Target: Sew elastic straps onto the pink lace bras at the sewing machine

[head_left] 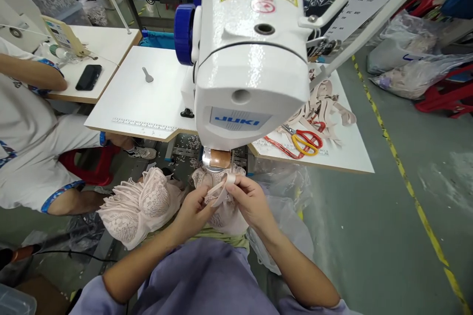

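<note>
Just below the head of a white JUKI sewing machine (251, 74), both hands hold a pale pink strap (222, 194) that bends in a loop between them. My left hand (194, 211) pinches its lower left part. With thumb and fingers closed, my right hand (253, 202) grips the strap near its upper bend. Under the hands a beige lace bra (225, 219) lies over my lap, its far part close beneath the machine's metal front. A stack of similar lace bras (144, 202) rests to the left of my left hand.
On the right table wing lie scissors with red and yellow handles (305, 142) and a heap of beige straps (327, 101). The left wing (129, 93) bears a small grey tool (147, 75). Another person (29, 133) sits at the left, near a black phone (88, 77). Plastic bags (284, 231) hang at my right.
</note>
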Tool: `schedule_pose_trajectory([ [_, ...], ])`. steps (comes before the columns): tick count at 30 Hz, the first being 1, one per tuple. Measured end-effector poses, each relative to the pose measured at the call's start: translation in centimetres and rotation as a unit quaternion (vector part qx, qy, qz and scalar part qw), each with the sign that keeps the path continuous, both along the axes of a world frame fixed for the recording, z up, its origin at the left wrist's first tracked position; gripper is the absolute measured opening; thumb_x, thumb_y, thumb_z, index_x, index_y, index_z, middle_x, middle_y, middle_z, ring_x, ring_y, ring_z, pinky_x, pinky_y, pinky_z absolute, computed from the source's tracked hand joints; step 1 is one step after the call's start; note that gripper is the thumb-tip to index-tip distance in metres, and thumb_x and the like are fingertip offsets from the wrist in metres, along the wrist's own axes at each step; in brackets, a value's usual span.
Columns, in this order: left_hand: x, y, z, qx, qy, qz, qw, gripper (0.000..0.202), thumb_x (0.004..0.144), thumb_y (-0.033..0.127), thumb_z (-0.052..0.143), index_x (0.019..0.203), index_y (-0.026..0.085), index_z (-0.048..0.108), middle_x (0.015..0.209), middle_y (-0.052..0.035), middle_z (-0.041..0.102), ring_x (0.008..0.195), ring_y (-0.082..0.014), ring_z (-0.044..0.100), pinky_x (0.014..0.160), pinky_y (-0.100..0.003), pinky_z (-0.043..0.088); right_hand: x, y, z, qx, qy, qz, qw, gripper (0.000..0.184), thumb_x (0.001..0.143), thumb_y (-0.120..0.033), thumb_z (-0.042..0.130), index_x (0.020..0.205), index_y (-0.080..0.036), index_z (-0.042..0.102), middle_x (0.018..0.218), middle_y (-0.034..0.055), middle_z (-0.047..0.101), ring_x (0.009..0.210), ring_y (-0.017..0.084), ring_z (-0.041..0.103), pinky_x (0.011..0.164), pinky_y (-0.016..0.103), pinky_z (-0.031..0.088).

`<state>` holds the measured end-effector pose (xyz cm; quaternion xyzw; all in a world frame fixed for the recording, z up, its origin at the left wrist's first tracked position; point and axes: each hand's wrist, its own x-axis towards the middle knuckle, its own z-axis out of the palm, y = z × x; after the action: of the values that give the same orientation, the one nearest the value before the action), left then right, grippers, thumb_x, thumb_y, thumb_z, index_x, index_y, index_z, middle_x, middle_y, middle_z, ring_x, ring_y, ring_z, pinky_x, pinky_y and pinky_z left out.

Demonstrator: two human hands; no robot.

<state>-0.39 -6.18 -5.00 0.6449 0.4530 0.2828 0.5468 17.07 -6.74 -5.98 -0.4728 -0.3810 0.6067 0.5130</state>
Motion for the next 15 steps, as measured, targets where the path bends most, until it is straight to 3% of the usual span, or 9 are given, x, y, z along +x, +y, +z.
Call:
schedule_pose_trajectory([
  [3, 0.3, -0.4, -0.8, 0.065, 0.015, 0.041, 0.997, 0.022, 0.097, 0.036, 0.05, 0.107, 0.017, 0.057, 0.068, 0.002, 0.059, 0.055, -0.0119, 0.052, 0.054, -0.022, 0.041, 1.1, 1.1, 0.4, -0.016, -0.003, -0.002, 1.0, 0.028, 0.08, -0.048, 0.075, 0.083, -0.021, 0.073, 0.078, 0.0012, 0.066, 0.066, 0.013, 0.057, 0.062, 0.024, 0.048],
  [6, -0.3, 1.1, -0.2, 0.276, 0.055, -0.049, 0.958, 0.032, 0.097, 0.024, 0.048, 0.128, 0.021, 0.056, 0.067, 0.0028, 0.063, 0.056, -0.013, 0.058, 0.057, -0.022, 0.043, 2.7, 3.2, 1.1, -0.03, -0.013, -0.012, 0.999, 0.034, 0.078, -0.053, 0.075, 0.082, -0.02, 0.07, 0.07, -0.0002, 0.063, 0.059, 0.011, 0.054, 0.054, 0.022, 0.046],
  [8, -0.7, 2.6, 0.6, 0.359, 0.088, -0.078, 0.926, 0.036, 0.096, 0.019, 0.047, 0.129, 0.023, 0.059, 0.065, 0.0035, 0.064, 0.054, -0.0125, 0.059, 0.056, -0.021, 0.043, 3.6, 4.9, 1.3, -0.032, -0.026, -0.031, 0.999, 0.036, 0.076, -0.055, 0.075, 0.082, -0.02, 0.068, 0.066, -0.001, 0.061, 0.057, 0.012, 0.054, 0.052, 0.022, 0.046],
  [10, -1.0, 3.9, 1.4, 0.337, 0.115, -0.055, 0.933, 0.036, 0.096, 0.018, 0.046, 0.129, 0.022, 0.061, 0.069, 0.0023, 0.069, 0.055, -0.0116, 0.061, 0.056, -0.02, 0.045, 4.4, 6.8, 1.1, -0.017, -0.053, -0.035, 0.998, 0.034, 0.076, -0.053, 0.074, 0.082, -0.02, 0.066, 0.065, -0.0014, 0.06, 0.056, 0.012, 0.054, 0.053, 0.023, 0.046],
  [12, -0.9, 4.8, 2.1, 0.259, 0.134, -0.023, 0.956, 0.035, 0.098, 0.02, 0.047, 0.128, 0.02, 0.064, 0.079, -0.0002, 0.075, 0.058, -0.0112, 0.065, 0.06, -0.02, 0.049, 4.7, 8.5, 0.9, 0.024, -0.111, -0.024, 0.993, 0.029, 0.078, -0.049, 0.07, 0.083, -0.021, 0.065, 0.066, -0.0013, 0.062, 0.056, 0.013, 0.054, 0.054, 0.024, 0.046],
  [15, -0.6, 5.3, 3.0, 0.16, 0.14, 0.004, 0.977, 0.033, 0.098, 0.024, 0.048, 0.123, 0.02, 0.069, 0.095, -0.0022, 0.079, 0.068, -0.0125, 0.07, 0.066, -0.02, 0.053, 4.4, 10.5, 0.7, 0.107, -0.235, -0.021, 0.966, 0.021, 0.082, -0.042, 0.062, 0.085, -0.021, 0.064, 0.072, 0.0, 0.064, 0.061, 0.015, 0.056, 0.058, 0.027, 0.046],
])
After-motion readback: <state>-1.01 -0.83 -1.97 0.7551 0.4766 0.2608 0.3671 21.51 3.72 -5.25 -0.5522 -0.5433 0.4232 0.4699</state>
